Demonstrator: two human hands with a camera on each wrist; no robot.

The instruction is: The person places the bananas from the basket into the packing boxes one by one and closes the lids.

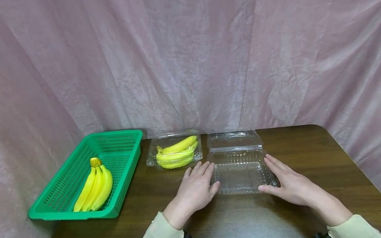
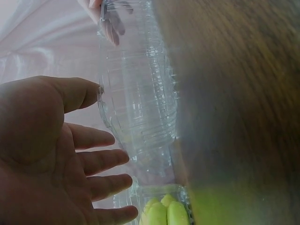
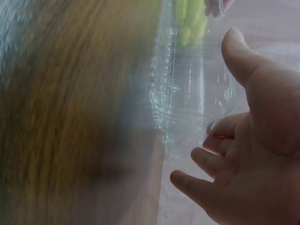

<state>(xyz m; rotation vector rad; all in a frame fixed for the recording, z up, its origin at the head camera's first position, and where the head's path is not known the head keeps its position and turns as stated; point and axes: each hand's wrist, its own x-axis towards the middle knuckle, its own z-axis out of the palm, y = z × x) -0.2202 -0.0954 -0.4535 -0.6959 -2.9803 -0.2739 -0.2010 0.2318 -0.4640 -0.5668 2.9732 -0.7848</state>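
A clear plastic clamshell container (image 1: 240, 174) lies open on the table, its lid (image 1: 234, 140) folded back toward the curtain. My left hand (image 1: 197, 187) is at the container's left side with fingers extended; in the left wrist view its thumb tip meets the clear rim (image 2: 101, 105). On the opposite side my right hand (image 1: 289, 184) has its fingers along the right wall and its thumb near the front right corner. Nothing is gripped by either hand. Left of this container, a second clear clamshell (image 1: 150, 159) holds a bunch of bananas (image 1: 177, 154) under its lid.
A green plastic basket (image 1: 130, 170) stands at the table's left, with a bunch of bananas (image 1: 93, 188) inside. Pink curtains (image 1: 183, 56) hang behind and beside the brown wooden table (image 1: 308, 148). The table's right edge slants away beyond my right hand.
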